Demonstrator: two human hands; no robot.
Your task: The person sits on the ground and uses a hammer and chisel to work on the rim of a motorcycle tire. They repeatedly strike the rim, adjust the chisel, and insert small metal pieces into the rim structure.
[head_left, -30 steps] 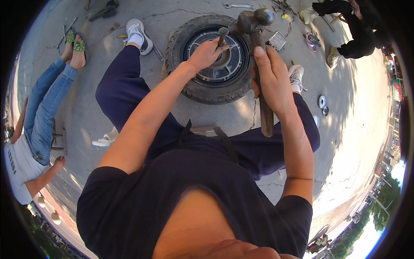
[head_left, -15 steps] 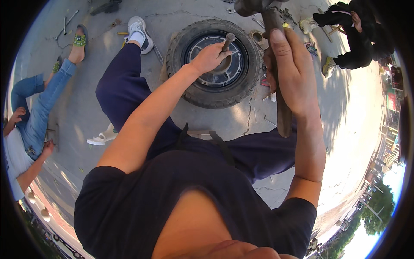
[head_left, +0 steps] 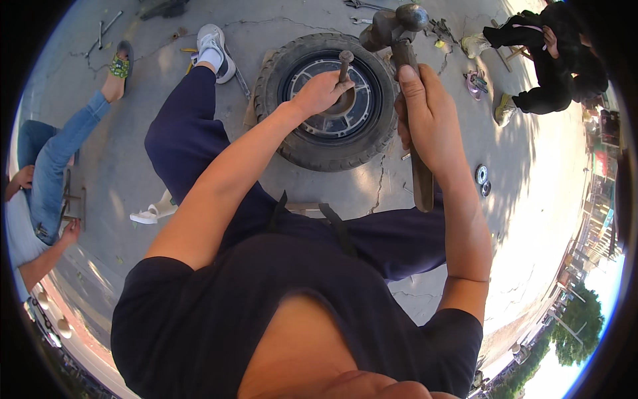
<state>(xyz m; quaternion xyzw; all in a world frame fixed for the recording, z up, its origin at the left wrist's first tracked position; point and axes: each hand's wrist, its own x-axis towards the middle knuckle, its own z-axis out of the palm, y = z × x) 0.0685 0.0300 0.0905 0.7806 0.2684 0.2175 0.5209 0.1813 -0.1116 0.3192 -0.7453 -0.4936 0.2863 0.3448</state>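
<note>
A wheel with a black tire (head_left: 319,149) and a metal hub (head_left: 355,113) lies flat between my legs. My left hand (head_left: 319,92) is closed on a short metal punch (head_left: 345,61) held upright over the middle of the hub. My right hand (head_left: 428,126) grips the wooden handle of a large ball-peen hammer (head_left: 407,21), its steel head raised near the tire's upper right, to the right of the punch.
A person in blue jeans (head_left: 60,159) sits at left beside a white shoe (head_left: 151,214); a person in black (head_left: 551,80) sits at upper right. Wrenches (head_left: 101,41), a long tool (head_left: 240,86), round metal parts (head_left: 484,179) and a pink item (head_left: 476,83) lie on the cracked concrete.
My right hand with the hammer rose toward upper right, then came partly back down and left. My left hand with the punch stays over the hub. The person at left has shifted their legs.
</note>
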